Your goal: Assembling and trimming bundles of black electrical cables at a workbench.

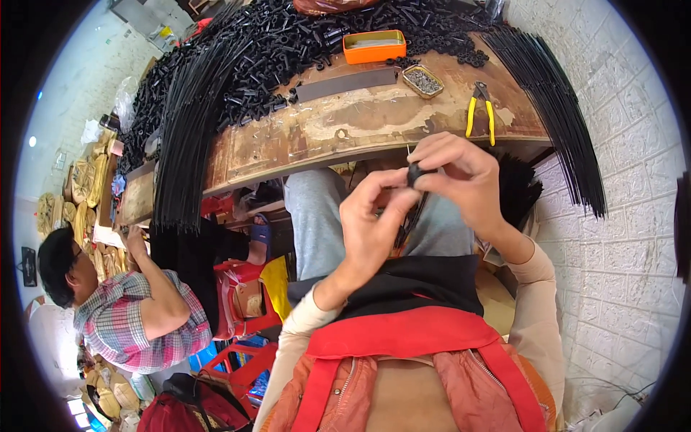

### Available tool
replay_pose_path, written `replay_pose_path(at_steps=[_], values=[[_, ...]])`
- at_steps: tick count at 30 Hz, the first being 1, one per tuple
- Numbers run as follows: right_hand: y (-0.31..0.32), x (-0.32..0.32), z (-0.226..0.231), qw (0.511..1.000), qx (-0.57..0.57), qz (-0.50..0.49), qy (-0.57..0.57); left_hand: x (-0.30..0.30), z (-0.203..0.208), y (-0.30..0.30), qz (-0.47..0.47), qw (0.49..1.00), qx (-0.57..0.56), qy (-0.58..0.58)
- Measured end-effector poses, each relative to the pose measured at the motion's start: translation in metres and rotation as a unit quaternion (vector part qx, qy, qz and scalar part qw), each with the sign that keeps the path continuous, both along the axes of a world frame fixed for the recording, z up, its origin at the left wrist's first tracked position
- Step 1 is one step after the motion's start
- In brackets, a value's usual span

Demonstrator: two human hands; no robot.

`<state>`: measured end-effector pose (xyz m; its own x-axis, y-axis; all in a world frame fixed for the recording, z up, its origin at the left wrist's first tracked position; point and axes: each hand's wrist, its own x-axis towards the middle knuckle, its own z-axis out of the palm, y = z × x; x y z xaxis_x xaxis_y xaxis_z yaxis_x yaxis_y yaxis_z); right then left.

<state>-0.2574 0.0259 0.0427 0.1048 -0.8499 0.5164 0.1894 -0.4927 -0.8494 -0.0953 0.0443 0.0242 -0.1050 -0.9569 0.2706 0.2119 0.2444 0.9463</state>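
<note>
In front of my lap, near the table's front edge, my two hands meet at a small black plastic piece (414,174). My left hand (366,225) pinches it from the left between thumb and forefinger. From the other side, the fingertips of my right hand (464,176) close on the same piece. A thin light-coloured pin or wire end (409,150) stands up just above it, beside the right fingertips. Below the piece, thin black rods (408,227) run down between my legs; whether they join it is hidden by my fingers. Slight blur softens the fingertips.
On the wooden table (317,147) lie yellow-handled pliers (481,114), a small tray of metal bits (422,81), an orange container (374,50), a grey strip (347,84) and heaped black parts (273,54). Black rod bundles (188,137) overhang its edge. A co-worker (144,309) sits left.
</note>
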Motion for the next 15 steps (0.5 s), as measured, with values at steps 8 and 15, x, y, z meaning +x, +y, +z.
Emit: replay_pose_path(at_steps=[8, 15], values=[[-0.012, 0.029, -0.024, 0.982, 0.160, 0.073, -0.063, 0.052, 0.022, -0.030, -0.057, 0.993, -0.007, 0.102], [-0.003, 0.057, -0.045, 0.967, 0.227, 0.101, 0.063, 0.075, 0.014, -0.042, -0.054, 0.997, -0.033, 0.044]])
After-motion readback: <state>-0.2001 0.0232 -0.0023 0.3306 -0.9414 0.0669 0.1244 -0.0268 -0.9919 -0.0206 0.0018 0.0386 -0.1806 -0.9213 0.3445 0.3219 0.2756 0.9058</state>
